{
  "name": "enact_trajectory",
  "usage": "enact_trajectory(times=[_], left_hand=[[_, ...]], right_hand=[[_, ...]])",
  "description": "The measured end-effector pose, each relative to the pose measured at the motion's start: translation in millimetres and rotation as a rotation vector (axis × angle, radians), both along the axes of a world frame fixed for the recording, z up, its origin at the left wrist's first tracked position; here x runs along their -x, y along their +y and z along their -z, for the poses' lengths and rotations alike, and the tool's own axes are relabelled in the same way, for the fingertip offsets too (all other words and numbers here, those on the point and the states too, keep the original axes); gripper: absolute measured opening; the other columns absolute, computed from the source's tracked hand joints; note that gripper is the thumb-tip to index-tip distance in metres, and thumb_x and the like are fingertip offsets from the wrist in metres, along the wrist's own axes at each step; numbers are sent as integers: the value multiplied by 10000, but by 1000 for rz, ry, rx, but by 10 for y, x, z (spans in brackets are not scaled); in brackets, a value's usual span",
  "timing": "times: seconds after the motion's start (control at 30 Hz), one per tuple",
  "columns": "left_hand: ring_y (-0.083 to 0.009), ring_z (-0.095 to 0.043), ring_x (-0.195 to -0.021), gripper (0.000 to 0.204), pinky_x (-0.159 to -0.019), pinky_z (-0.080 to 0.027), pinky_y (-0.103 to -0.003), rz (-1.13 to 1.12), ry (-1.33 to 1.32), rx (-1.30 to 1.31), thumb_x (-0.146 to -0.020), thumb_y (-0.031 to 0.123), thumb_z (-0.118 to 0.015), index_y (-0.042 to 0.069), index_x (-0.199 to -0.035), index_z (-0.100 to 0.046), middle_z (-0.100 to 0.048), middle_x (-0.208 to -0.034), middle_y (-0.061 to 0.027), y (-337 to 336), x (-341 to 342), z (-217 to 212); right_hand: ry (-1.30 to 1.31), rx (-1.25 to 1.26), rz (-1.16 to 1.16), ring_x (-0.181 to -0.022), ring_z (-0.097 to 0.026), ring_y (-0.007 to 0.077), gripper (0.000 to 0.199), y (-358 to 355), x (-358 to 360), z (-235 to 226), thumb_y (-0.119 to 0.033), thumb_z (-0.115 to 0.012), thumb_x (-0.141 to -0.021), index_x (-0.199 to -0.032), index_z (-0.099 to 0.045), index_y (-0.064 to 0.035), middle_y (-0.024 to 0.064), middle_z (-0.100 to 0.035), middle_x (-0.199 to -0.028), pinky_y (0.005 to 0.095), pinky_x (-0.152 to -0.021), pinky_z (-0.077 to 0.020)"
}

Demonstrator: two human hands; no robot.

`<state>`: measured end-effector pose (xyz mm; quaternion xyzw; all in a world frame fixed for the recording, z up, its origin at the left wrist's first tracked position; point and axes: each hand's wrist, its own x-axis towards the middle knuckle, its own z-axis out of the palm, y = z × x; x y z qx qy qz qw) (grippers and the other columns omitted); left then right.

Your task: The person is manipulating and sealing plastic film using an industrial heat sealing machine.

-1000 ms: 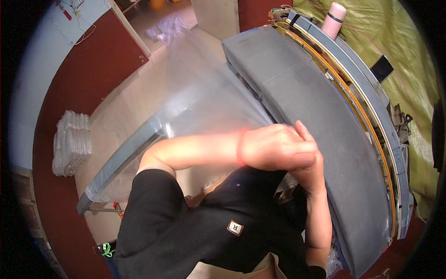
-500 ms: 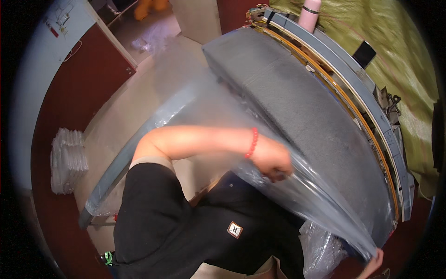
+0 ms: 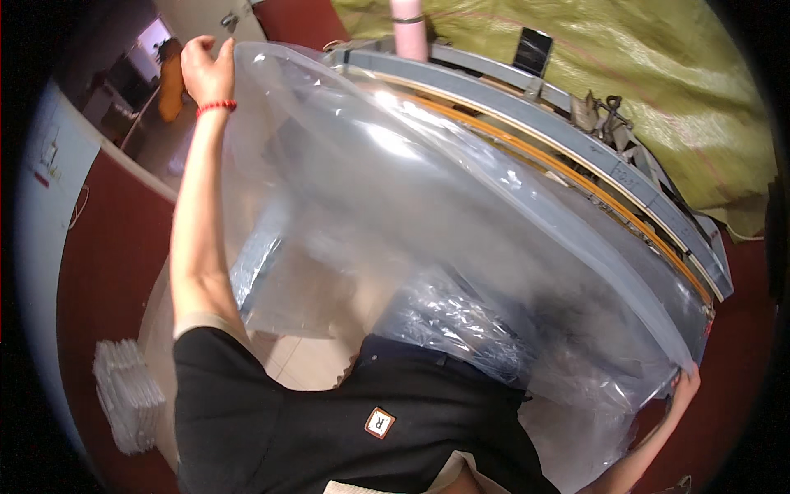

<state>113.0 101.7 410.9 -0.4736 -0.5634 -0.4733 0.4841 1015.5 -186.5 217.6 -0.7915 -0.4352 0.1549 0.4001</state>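
Head view, hands (image 3: 207, 76) spread wide, film (image 3: 383, 210) between

A pink bottle (image 3: 409, 33) and a dark phone (image 3: 533, 52) are seen against a creased yellow-green sheet (image 3: 666, 90), while a stack of clear plastic packets (image 3: 130, 395) (slightly uneven at its edges) is placed near a dark red surface (image 3: 115, 239).

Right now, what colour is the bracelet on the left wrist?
The bracelet is red; the head view shows it best.
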Motion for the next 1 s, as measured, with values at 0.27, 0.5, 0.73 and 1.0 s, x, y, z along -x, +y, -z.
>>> enact_trajectory(times=[0.27, 0.5, 0.73, 1.0], left_hand=[[-271, -345, -1190, 497, -953, -293, -344, 454, -296, 1187, -825, 382, -474, 18, -1163, -459, -411, -1249, -141, 639, -355, 2269], [-223, -216, -1262, 622, -999, -181, -441, 162, -211, 1247, -804, 498, -410, 101, -1277, -332, -277, -1348, -80, 1029, -457, 2399], [-232, -225, -1254, 615, -1028, -152, -336, 106, -240, 1297, -838, 479, -375, 39, -1266, -334, -285, -1334, -127, 1195, -54, 2438], [-254, -233, -1248, 545, -1018, -176, -333, 135, -64, 1259, -883, 394, -344, 40, -1292, -275, -275, -1337, -137, 1319, 532, 2626]], right_hand=[[-2, 137, -261, -608, -441, 42, 62, 650, 641, -253, -20, -534, -698, -754, -520, -43, -32, -498, -686, 198, -563, -352], [-96, -29, -81, -723, -423, 63, 243, 280, -31, -1239, -319, -545, -810, -871, -517, -86, -38, -458, -771, 202, -648, -348], [-1067, -401, -372, -904, -510, 268, 169, 1093, 1477, -770, -102, -601, -701, -863, -557, -81, 78, -549, -903, 358, -786, -400], [-683, 401, 335, -1255, -190, 288, 624, 494, 288, 210, -543, -355, -812, -1273, -343, -122, 110, -255, -1350, 447, -990, -174]])
